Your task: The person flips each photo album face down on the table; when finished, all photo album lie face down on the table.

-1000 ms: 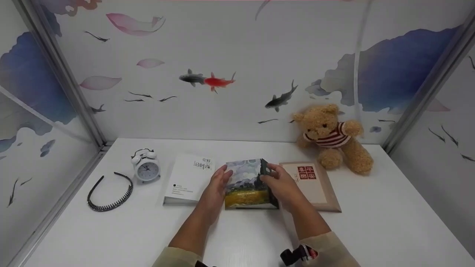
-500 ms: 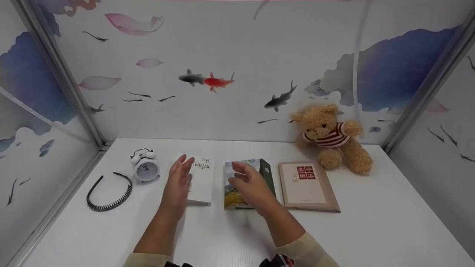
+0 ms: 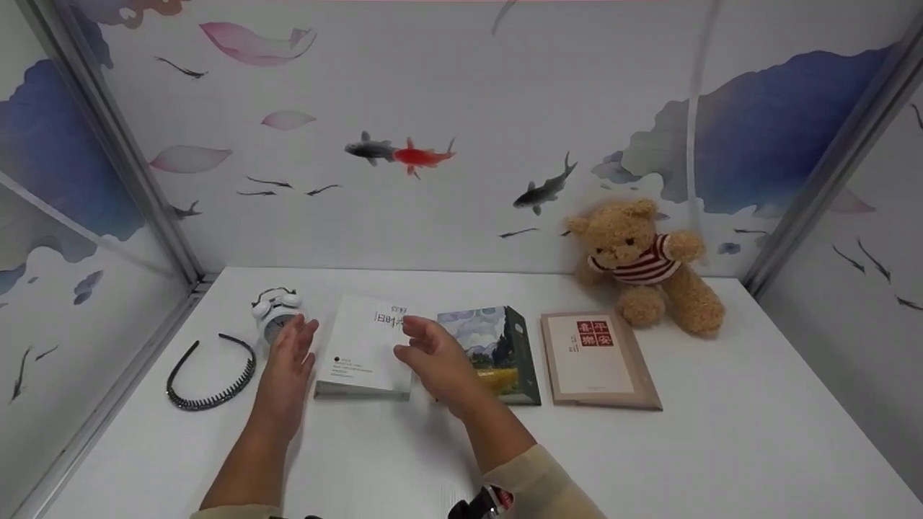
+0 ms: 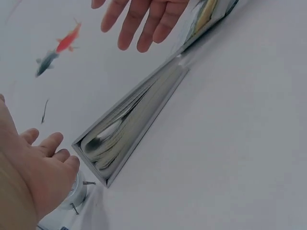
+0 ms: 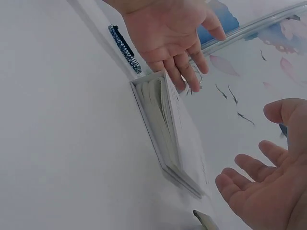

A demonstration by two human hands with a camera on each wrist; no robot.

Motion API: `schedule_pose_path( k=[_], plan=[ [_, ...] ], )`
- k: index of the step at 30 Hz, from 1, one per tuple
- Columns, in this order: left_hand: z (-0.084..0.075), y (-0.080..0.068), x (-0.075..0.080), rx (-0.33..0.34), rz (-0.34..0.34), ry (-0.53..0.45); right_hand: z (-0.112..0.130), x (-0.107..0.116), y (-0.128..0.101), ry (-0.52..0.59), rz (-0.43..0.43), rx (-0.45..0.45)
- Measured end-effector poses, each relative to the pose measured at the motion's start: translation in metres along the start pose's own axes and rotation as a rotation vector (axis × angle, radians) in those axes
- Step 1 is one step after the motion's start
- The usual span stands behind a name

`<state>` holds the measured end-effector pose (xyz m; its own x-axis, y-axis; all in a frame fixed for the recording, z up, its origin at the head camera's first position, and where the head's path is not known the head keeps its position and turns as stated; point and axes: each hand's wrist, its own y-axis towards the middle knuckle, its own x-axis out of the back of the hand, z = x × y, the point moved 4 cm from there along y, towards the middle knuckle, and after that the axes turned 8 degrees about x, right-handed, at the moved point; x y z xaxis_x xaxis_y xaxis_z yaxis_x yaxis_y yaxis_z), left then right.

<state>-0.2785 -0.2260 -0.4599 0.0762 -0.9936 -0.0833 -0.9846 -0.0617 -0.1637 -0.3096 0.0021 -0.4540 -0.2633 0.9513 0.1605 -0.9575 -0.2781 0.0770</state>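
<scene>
A white photo album (image 3: pixel 360 360) with dark lettering lies on the table between my two hands. In the left wrist view the album's (image 4: pixel 139 120) pages show at its open edge. My left hand (image 3: pixel 285 382) is beside its left edge, fingers extended and holding nothing, partly covering the white alarm clock (image 3: pixel 272 306). Above the album's right side is my right hand (image 3: pixel 443 364), fingers loosely bent and apart from the thumb, also holding nothing. It partly covers the landscape-painted photo album (image 3: pixel 497 353), which has a dark green spine.
At the far left lies a black toothed headband (image 3: pixel 209 405). A brown album with a cream cover (image 3: pixel 595 367) is to the right. Behind it a teddy bear (image 3: pixel 642 270) in a striped shirt sits against the printed back wall (image 3: pixel 461 86).
Both hands have let go of the painted album and moved left, to either side of the white album. The painted album stays on the table.
</scene>
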Motion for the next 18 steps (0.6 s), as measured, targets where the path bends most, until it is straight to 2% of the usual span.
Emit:
schedule_pose_path(
  k=[4, 7, 14, 18],
  plan=[
    [0.009, 0.005, 0.002, 0.113, 0.0, 0.013, -0.008, -0.006, 0.0, 0.014, 0.027, -0.008],
    [0.014, 0.006, 0.001, 0.152, -0.01, 0.048, -0.014, -0.011, -0.004, 0.019, 0.073, -0.016],
    [0.018, 0.007, -0.003, 0.144, 0.019, 0.126, -0.021, -0.019, -0.01, -0.017, 0.11, -0.035],
    [0.017, 0.006, -0.004, 0.15, 0.007, 0.155, -0.021, -0.021, -0.011, -0.03, 0.116, -0.034]
  ],
)
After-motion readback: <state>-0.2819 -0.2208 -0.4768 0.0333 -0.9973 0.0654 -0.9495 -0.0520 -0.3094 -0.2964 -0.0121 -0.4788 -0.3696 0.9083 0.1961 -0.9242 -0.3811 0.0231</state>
